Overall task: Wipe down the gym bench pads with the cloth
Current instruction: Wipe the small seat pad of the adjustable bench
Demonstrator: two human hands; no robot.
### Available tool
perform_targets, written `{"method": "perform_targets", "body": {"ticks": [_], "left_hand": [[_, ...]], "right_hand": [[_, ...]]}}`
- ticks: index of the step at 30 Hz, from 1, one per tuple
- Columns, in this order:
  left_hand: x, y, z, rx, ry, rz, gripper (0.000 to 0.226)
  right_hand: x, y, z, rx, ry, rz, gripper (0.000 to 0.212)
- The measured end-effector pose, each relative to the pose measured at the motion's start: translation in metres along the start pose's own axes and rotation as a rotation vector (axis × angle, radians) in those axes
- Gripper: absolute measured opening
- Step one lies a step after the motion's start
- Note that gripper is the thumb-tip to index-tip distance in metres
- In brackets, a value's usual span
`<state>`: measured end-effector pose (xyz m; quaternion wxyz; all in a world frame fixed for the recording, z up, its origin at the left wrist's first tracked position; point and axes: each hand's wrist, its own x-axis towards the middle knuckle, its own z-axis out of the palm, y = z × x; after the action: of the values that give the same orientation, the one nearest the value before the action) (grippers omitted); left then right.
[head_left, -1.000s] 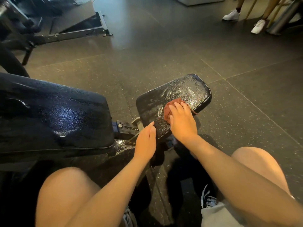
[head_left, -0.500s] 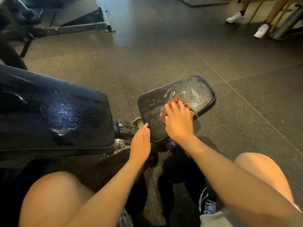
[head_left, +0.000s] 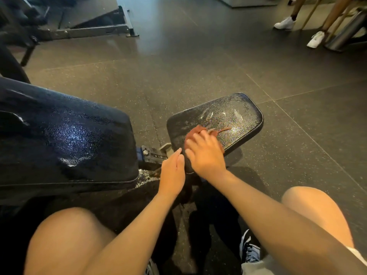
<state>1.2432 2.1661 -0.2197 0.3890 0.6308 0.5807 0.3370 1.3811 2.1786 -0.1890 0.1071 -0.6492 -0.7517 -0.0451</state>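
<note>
**Right hand pressing a cloth onto the small bench pad**

Through the head camera I looked down over two bare knees at a black gym bench on a dark speckled floor (head_left: 198,66). My right hand (head_left: 206,155) lay flat on a reddish-brown cloth (head_left: 198,131), fingers spread and nearly straight, pressing down on it rather than gripping it. The cloth sat bunched on the near left part of the small seat pad (head_left: 238,116), with one thin corner trailing out to the right. The pad's far half glistened with wet streaks.

My left hand (head_left: 171,171) was open and held nothing, its fingers straight and close together. Its fingertips reached the near left edge of the seat pad, just beside the right hand.

To the left was the large back pad (head_left: 69,135), also shiny and wet, apart from the seat pad. A metal bracket (head_left: 154,155) with small numbers showed in the gap between the two pads.

At the far upper right, another person's white shoes (head_left: 285,22) stood on the floor, well apart from the bench.
</note>
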Motion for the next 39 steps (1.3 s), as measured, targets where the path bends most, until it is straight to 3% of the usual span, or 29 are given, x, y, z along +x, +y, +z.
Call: {"method": "perform_targets", "body": {"ticks": [2,5,9,10,16,18,21,22,24,27,29,31,33,37,39], "left_hand": [[0.003,0.0,0.002,-0.056,0.037,-0.018,0.042],[0.003,0.0,0.012,0.043,0.033,0.008,0.054],[-0.003,0.007,0.019,0.184,0.013,0.049,0.056],[-0.003,0.006,0.021,0.188,0.018,0.045,0.053],[0.0,0.018,0.025,0.136,0.027,0.085,0.041],[-0.001,0.022,0.024,0.203,-0.005,0.099,0.044],[0.001,0.023,0.025,0.286,-0.052,0.146,0.046],[0.002,0.022,0.027,0.279,-0.06,0.173,0.042],[0.004,0.028,0.027,0.212,-0.052,0.197,0.03],[0.007,0.036,0.028,0.171,-0.054,0.174,0.034],[0.012,0.034,0.029,0.234,-0.082,0.166,0.044],[0.016,0.031,0.029,0.289,-0.12,0.144,0.05],[0.021,0.031,0.03,0.306,-0.122,0.14,0.05],[0.026,0.048,0.031,0.234,-0.13,0.267,0.03],[0.026,0.051,0.03,0.234,-0.145,0.285,0.029]], "right_hand": [[-0.016,-0.004,0.006,0.053,-0.08,-0.183,0.034],[-0.017,0.029,-0.006,-0.029,-0.108,-0.219,0.034],[-0.007,0.058,-0.029,-0.028,0.075,0.205,0.035],[-0.008,0.052,-0.028,-0.022,0.104,0.232,0.034],[-0.025,0.026,-0.015,0.124,-0.003,-0.213,0.033],[-0.017,0.048,-0.024,0.081,0.008,-0.128,0.029],[-0.011,0.061,-0.029,0.074,0.092,0.207,0.034],[-0.012,0.054,-0.026,0.076,0.089,0.238,0.035],[-0.021,0.037,-0.016,0.098,0.032,0.122,0.035],[-0.031,0.044,-0.016,0.136,-0.064,-0.089,0.034],[-0.021,0.064,-0.024,0.077,-0.025,-0.021,0.033],[-0.012,0.077,-0.034,0.036,0.078,0.208,0.036],[-0.008,0.071,-0.036,0.026,0.086,0.298,0.039],[-0.02,0.049,-0.024,0.12,-0.018,0.046,0.032],[-0.016,0.059,-0.027,0.172,-0.054,0.014,0.034]]}}
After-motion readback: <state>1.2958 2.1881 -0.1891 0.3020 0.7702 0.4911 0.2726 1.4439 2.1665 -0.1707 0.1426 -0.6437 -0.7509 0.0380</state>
